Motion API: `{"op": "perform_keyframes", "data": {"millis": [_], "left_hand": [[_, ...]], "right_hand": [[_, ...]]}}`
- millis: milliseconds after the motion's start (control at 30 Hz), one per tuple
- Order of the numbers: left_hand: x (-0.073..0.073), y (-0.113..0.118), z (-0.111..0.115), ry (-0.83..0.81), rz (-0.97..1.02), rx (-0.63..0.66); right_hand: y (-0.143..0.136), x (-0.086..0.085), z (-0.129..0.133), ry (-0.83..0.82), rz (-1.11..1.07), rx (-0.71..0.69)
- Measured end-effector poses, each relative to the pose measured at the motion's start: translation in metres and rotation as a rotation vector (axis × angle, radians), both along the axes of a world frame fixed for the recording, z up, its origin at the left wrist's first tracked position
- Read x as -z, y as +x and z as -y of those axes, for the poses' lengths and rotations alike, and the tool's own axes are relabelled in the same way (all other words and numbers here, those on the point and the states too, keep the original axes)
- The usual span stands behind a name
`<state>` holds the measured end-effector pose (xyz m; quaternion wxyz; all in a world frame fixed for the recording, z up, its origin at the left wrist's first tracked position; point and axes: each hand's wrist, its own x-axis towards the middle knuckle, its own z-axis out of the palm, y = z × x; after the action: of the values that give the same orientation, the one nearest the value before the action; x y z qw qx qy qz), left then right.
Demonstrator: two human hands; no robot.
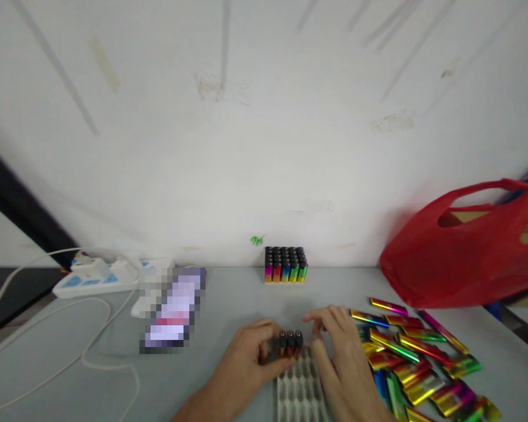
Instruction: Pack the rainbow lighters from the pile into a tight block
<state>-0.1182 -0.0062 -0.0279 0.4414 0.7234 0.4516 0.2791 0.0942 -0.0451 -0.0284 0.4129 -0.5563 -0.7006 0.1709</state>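
Black-topped lighters [291,341], three of them visible in a row, stand at the far end of a pale tray with rows of hollows [300,390]. My left hand [257,357] is closed around the left side of these lighters, its thumb in front. On the right, my right hand [341,357] rests beside the tray with fingers bent and apart, and nothing shows between them. Loose shiny multicoloured lighters [411,351] lie in a pile to the right of my right hand.
A block of upright lighters [286,265] stands against the wall. A red plastic bag [457,252] sits at the back right. To the left are a blurred-out phone [173,310], a white power strip [101,281] and loose white cables [110,319] on the grey table [233,299].
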Motion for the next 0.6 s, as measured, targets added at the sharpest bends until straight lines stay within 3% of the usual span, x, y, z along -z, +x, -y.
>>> {"op": "perform_keyframes", "data": {"millis": [133,233,400,600], "left_hand": [[-0.002,-0.001,0.001,-0.02,0.001,-0.01],[0.002,-0.003,-0.002,-0.048,0.02,-0.006],[0.008,-0.006,-0.007,-0.088,0.071,-0.006],[0.006,-0.011,-0.009,-0.104,0.082,0.002]], "right_hand": [[0.025,-0.001,-0.012,0.09,0.446,0.194],[0.049,-0.001,-0.016,0.071,0.675,0.252],[0.072,0.01,-0.022,0.046,0.82,0.198],[0.055,0.015,-0.035,0.088,0.934,0.243]]}}
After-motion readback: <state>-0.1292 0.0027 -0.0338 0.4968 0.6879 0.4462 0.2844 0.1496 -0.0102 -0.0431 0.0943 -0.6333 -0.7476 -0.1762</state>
